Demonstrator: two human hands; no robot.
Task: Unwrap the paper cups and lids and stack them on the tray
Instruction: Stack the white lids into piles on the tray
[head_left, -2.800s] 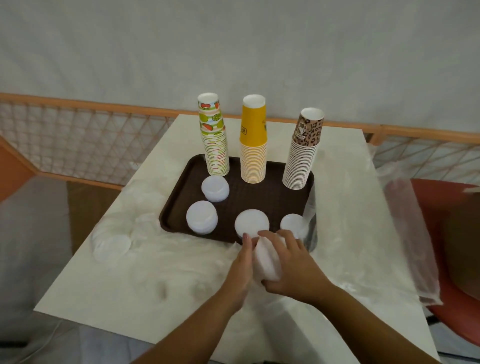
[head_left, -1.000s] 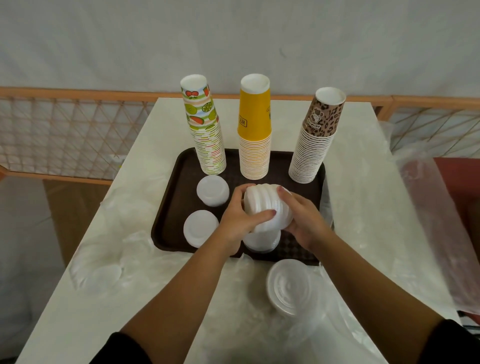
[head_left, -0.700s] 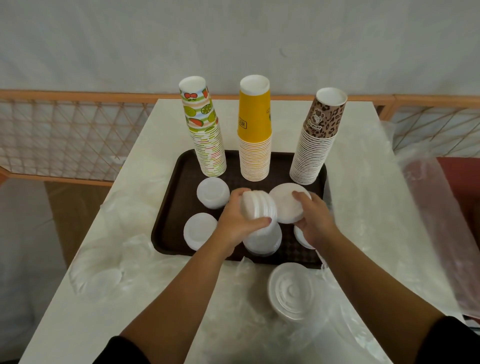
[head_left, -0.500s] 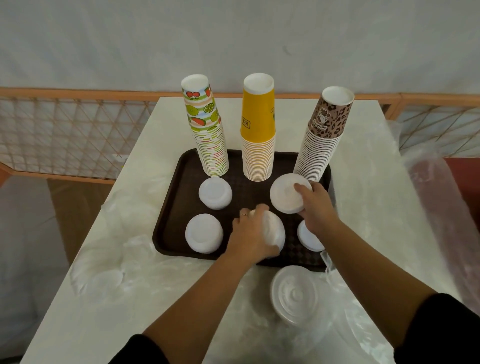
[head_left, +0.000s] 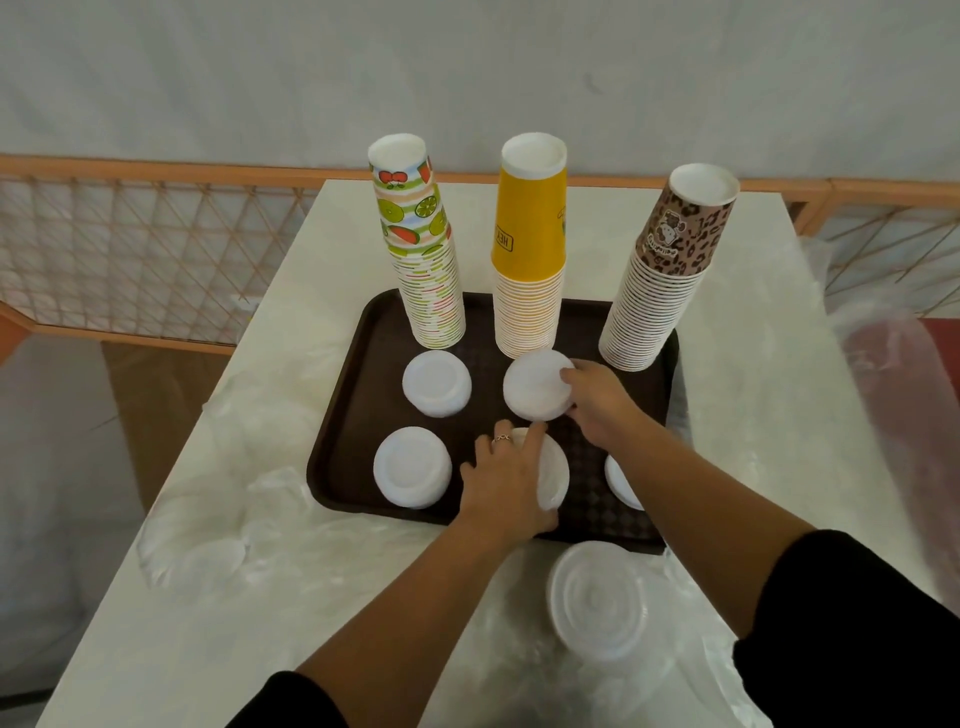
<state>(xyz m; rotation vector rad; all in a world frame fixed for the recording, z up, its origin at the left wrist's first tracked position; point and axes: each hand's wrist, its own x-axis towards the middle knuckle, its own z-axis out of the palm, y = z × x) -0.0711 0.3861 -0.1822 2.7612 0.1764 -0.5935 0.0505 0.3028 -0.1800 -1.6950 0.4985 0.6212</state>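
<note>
Left hand (head_left: 506, 483) presses flat on a lid pile (head_left: 550, 475) by the tray's (head_left: 343, 415) near edge, steadying it; right hand (head_left: 597, 397) grips another lid pile (head_left: 535, 384) mid-tray, setting it down.

Looks like a café or drinks-counter prep spot, maybe staged. Evidence: brown serving tray (head_left: 340, 415) on a white table (head_left: 737, 395) w/ three tall stacks of printed paper cups (head_left: 530, 270), takeaway lids (head_left: 436, 382), plain white wall, orange-framed mesh railing (head_left: 130, 249) behind.
</note>
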